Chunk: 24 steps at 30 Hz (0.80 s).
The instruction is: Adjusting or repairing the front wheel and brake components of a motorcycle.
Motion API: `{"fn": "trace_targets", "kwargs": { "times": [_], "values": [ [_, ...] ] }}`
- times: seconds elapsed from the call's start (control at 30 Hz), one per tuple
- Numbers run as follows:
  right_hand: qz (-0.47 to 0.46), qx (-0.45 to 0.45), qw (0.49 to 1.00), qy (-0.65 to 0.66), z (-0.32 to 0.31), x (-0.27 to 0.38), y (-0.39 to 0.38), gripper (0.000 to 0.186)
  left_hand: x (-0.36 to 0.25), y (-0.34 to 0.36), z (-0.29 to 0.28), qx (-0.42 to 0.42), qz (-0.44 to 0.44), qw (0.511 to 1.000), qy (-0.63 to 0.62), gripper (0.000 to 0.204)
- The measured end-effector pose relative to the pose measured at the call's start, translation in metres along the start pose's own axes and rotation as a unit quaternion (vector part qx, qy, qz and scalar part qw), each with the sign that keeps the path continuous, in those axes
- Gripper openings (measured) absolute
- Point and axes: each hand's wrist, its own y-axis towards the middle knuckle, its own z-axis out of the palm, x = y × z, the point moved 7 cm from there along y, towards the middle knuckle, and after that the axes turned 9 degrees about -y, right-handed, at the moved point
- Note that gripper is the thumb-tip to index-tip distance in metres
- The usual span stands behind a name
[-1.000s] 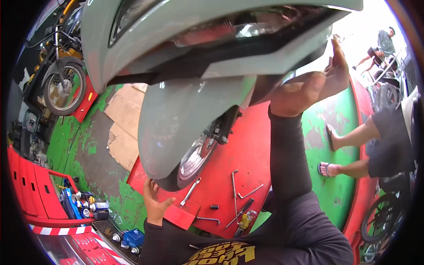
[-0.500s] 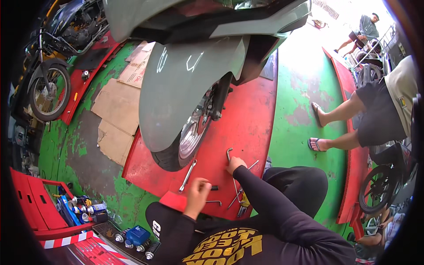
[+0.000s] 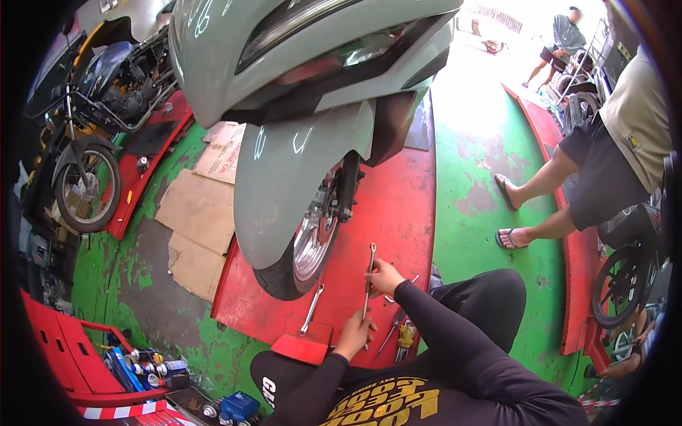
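Between my two hands a long, thin metal wrench [image 3: 369, 290] stands nearly upright in view, its small ring end at the top. My right hand [image 3: 385, 277] grips it in the upper half with closed fingers. Lower down, my left hand [image 3: 355, 334] is wrapped round its other end, which it partly hides. Another combination wrench [image 3: 312, 309] lies left of my hands on the red platform [image 3: 398, 213]. Ahead is the grey scooter [image 3: 305, 153] with its front tire [image 3: 280, 278]. Right of my left hand lie several thin tools and a yellow-handled tool [image 3: 406, 335].
Flattened cardboard [image 3: 195, 206] lies left of the platform on the green floor. Spray cans [image 3: 170, 368] and a blue container [image 3: 240, 406] stand at lower left. A person in dark shorts [image 3: 604, 170] stands at right; another sits farther back. Motorcycles flank both sides.
My left hand, raised and free before, has come down and closed on the wrench. My right hand now holds the wrench upright, slightly to the right. The view has tilted up.
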Motion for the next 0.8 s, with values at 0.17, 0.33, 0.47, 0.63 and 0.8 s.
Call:
{"fn": "trace_targets", "kwargs": {
  "times": [0.17, 0.33, 0.47, 0.63, 0.8],
  "values": [
    [-0.105, 0.004, 0.973, 0.204, -0.005, 0.089, -0.035, 0.026, -0.107, -0.039, -0.048, -0.084, 0.11, 0.986, 0.093, 0.037],
    [-0.148, 0.063, 0.94, 0.299, 0.01, 0.122, -0.031, 0.033, -0.175, -0.076, -0.075, -0.155, 0.167, 0.939, 0.258, 0.038],
    [-0.151, 0.103, 0.925, 0.334, 0.026, 0.133, -0.027, 0.035, -0.214, -0.1, -0.076, -0.18, 0.184, 0.906, 0.337, 0.038],
    [-0.149, 0.133, 0.91, 0.364, 0.033, 0.142, -0.026, 0.036, -0.234, -0.105, -0.079, -0.197, 0.183, 0.872, 0.409, 0.037],
    [-0.153, 0.174, 0.883, 0.409, 0.034, 0.148, -0.03, 0.036, -0.259, -0.113, -0.077, -0.201, 0.174, 0.844, 0.465, 0.034]
  ]
}}
